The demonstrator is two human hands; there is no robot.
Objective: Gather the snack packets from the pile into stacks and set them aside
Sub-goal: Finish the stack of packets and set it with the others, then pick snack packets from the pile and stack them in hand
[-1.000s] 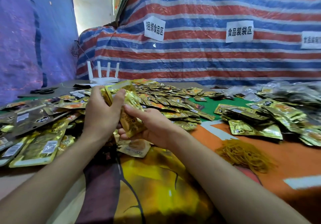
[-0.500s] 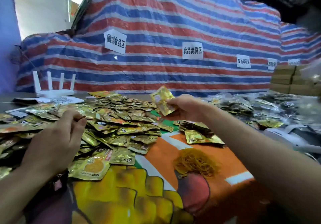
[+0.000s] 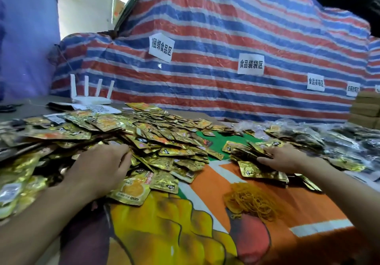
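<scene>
Left hand (image 3: 98,166) rests loosely atop heaped gold foil snack packets (image 3: 164,139); right hand (image 3: 285,158) presses straight fingers on a flat-lying packet stack (image 3: 255,171), its long axis running left to right.

The left forearm (image 3: 41,213) comes in from 7 o'clock, and the left hand (image 3: 100,168) is palm down with its fingers loosely bent toward 2 o'clock. The right forearm (image 3: 339,192) enters from 4 o'clock, and the right hand (image 3: 285,158) lies flat with its fingers stretched toward 9 o'clock.
</scene>
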